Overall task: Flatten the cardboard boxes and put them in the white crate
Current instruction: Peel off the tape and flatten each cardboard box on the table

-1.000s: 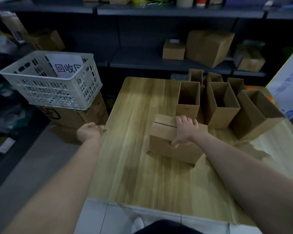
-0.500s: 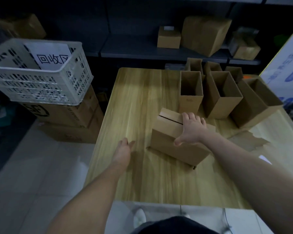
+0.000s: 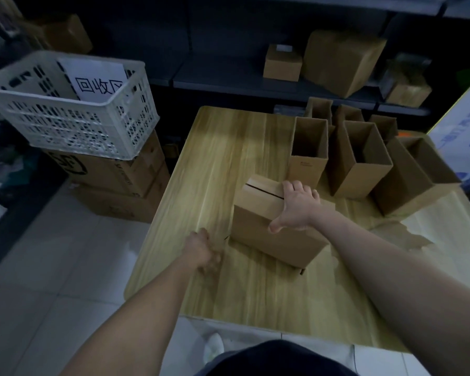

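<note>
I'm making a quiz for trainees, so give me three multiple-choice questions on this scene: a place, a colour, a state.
1. The crate sits: A on stacked cartons beside the table; B on the table; C on a chair.
2. The crate is: A blue; B green; C white.
3. The box under the right hand is: A flattened; B unflattened, top flaps shut; C open-topped.
Answers: 1 A, cartons show beneath it; 2 C, its lattice walls are white; 3 B, a seam runs between its closed flaps.

Single wide-angle head-worn view, looking forward and down onto the bench (image 3: 228, 158) from its near edge. The bench lies close, the shelf (image 3: 228, 80) behind farther off.
</note>
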`<state>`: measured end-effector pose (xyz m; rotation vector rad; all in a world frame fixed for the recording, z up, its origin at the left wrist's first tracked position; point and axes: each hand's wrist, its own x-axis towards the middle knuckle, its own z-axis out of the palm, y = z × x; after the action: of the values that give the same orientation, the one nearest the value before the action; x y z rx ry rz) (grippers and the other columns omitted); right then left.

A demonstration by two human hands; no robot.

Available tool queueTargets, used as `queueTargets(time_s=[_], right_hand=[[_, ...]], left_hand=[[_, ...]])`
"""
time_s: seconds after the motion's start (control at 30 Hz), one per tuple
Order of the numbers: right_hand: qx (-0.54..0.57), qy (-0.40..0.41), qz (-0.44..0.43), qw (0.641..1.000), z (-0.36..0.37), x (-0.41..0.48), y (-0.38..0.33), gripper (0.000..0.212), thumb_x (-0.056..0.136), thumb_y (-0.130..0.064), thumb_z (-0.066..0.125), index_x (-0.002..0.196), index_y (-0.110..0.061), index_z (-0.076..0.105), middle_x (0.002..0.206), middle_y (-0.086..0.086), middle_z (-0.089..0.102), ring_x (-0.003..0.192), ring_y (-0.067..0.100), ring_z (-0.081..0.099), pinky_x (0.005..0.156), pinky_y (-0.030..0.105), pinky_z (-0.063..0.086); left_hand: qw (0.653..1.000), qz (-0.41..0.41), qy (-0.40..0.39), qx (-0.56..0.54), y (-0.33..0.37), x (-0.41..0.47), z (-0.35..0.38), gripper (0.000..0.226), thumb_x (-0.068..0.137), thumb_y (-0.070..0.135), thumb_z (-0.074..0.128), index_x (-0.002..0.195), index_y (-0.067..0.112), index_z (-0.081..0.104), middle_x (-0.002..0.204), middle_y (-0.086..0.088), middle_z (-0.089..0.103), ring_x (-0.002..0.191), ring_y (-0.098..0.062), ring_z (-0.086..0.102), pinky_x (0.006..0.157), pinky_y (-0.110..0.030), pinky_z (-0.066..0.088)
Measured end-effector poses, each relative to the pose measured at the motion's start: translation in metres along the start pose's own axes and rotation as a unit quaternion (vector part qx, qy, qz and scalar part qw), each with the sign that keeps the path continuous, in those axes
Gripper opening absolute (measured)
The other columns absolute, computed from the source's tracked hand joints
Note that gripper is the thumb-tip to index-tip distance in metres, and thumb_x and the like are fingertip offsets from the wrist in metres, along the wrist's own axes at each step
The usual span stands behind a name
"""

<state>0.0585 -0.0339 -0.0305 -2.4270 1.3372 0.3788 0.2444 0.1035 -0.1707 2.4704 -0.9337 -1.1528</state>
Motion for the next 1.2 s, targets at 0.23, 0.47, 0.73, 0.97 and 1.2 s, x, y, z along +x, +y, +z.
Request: queueTargets(time_s=[0.23, 0.47, 0.73, 0.97, 1.2], right_hand=[[-0.011, -0.003, -0.012, 1.000, 0.002, -0.001, 0.002, 0.116, 0.061, -0.054, 0.078, 0.149, -0.013, 0.013, 0.149, 0.009, 0.024, 0.139, 0.033, 0.021, 0.117, 0.053, 0.013], [-0.013, -0.001, -0.018, 1.000, 0.005, 0.000, 0.002, 0.115, 0.062, -0.053, 0.078, 0.149, -0.012, 0.014, 0.150, 0.010, 0.023, 0.140, 0.033, 0.020, 0.117, 0.053, 0.012], [0.004, 0.004, -0.026, 1.000, 0.004, 0.000, -0.002, 0.111, 0.061, -0.053, 0.078, 0.147, -0.013, 0.020, 0.145, 0.008, 0.029, 0.136, 0.032, 0.026, 0.116, 0.054, 0.015], [-0.017, 0.005, -0.031, 0.999, 0.009, -0.006, -0.007, 0.115, 0.060, -0.056, 0.078, 0.148, -0.013, 0.018, 0.148, 0.009, 0.026, 0.138, 0.032, 0.023, 0.117, 0.053, 0.013], [-0.011, 0.002, -0.023, 1.000, 0.010, -0.011, -0.005, 0.111, 0.062, -0.054, 0.078, 0.147, -0.013, 0.020, 0.146, 0.009, 0.028, 0.137, 0.032, 0.025, 0.117, 0.054, 0.014]], left_hand=[[0.980, 0.018, 0.161, -0.114, -0.008, -0.011, 0.018, 0.021, 0.100, 0.022, 0.036, 0.105, 0.016, 0.055, 0.097, -0.005, 0.058, 0.091, -0.023, 0.056, 0.068, -0.027, 0.040], [0.996, 0.034, 0.072, -0.042, -0.011, -0.013, 0.025, 0.029, 0.091, -0.002, 0.041, 0.090, 0.014, 0.065, 0.092, -0.008, 0.061, 0.076, -0.018, 0.056, 0.066, -0.025, 0.044], [0.982, -0.007, 0.029, -0.187, -0.007, -0.011, -0.001, 0.014, 0.092, -0.005, 0.038, 0.097, 0.007, 0.044, 0.085, -0.020, 0.057, 0.069, -0.027, 0.056, 0.063, -0.043, 0.053], [0.985, -0.011, 0.073, -0.157, -0.005, -0.011, 0.004, 0.021, 0.087, -0.008, 0.053, 0.077, 0.008, 0.061, 0.066, -0.008, 0.054, 0.058, -0.024, 0.057, 0.050, -0.024, 0.046], [0.976, -0.037, 0.021, -0.213, -0.005, -0.010, 0.000, 0.019, 0.079, -0.007, 0.066, 0.098, -0.002, 0.069, 0.092, -0.018, 0.067, 0.079, -0.027, 0.063, 0.074, -0.031, 0.055]])
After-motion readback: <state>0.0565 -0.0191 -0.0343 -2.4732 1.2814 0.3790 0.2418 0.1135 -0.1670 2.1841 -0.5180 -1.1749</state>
